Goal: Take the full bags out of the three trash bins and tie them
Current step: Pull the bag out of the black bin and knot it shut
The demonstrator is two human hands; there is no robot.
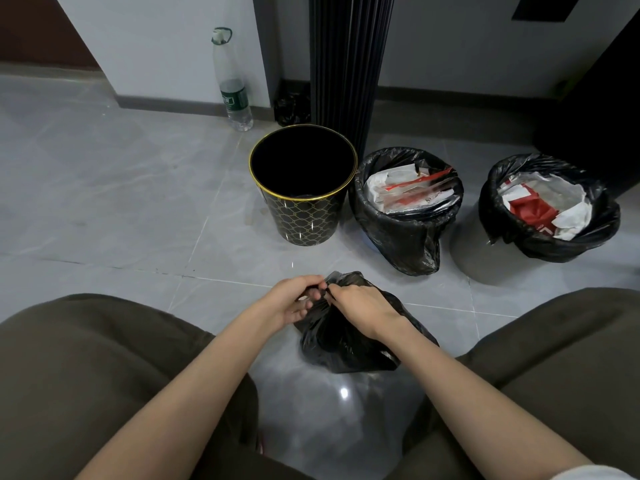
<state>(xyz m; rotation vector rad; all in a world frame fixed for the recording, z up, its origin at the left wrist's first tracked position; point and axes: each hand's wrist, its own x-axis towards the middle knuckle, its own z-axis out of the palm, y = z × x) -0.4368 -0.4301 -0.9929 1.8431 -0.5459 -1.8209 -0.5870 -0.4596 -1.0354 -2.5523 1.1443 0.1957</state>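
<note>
Black bag [346, 341] sits on floor [121, 202] between knees, under both hands. Left hand [294, 303] and right hand [360, 306] pinch its gathered neck. Empty bin [304, 216] behind, two lined bins beside.

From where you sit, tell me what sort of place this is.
Probably an indoor room or hallway in a home or office: glossy grey floor tiles, a white wall with a skirting board, and three small bins beside a dark fluted column.

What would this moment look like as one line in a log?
left hand + right hand: knotting black bag on floor | patterned bin: empty | middle bin, right bin: full
</note>
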